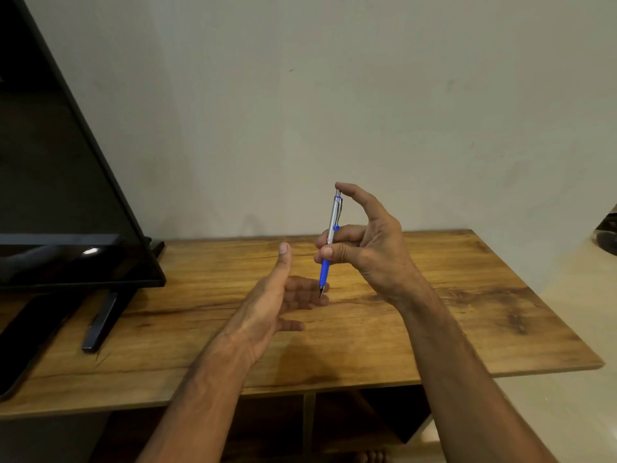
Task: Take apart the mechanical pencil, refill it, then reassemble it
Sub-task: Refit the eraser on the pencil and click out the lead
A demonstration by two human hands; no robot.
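1. a large black flat screen (60, 182) on a dark stand fills the upper left of the frame, cut off by the left and top edges; one dark stand foot (100, 324) reaches toward the lower left across the wood.
2. a long dark flat object (30, 342) lies at the far left of the table, partly cut off by the frame edge; what it is cannot be told.
3. the brown wood-grain table top (467, 312) spans the middle of the frame, against a plain pale wall (334, 95); a dark open shelf shows under it at the bottom centre.
4. a dark rounded object (607, 233) sits at the right edge, mostly cut off and hard to make out.
5. the silver and blue mechanical pencil with a blue rubber grip (329, 243) stands near upright at frame centre, above the table, tip down.
6. the right hand (370, 242) holds it: thumb and middle fingers pinch the barrel just above the blue grip, while the bent index fingertip rests on the top cap.
7. the left hand (280, 295) is held open, palm facing right, thumb up and fingers loosely spread, just behind and beside the pencil tip; whether the tip touches the fingers cannot be told.
8. the right fingers hide part of the barrel, and the left palm hides much of its own fingers.
9. toes show dimly at the bottom edge, under the table.
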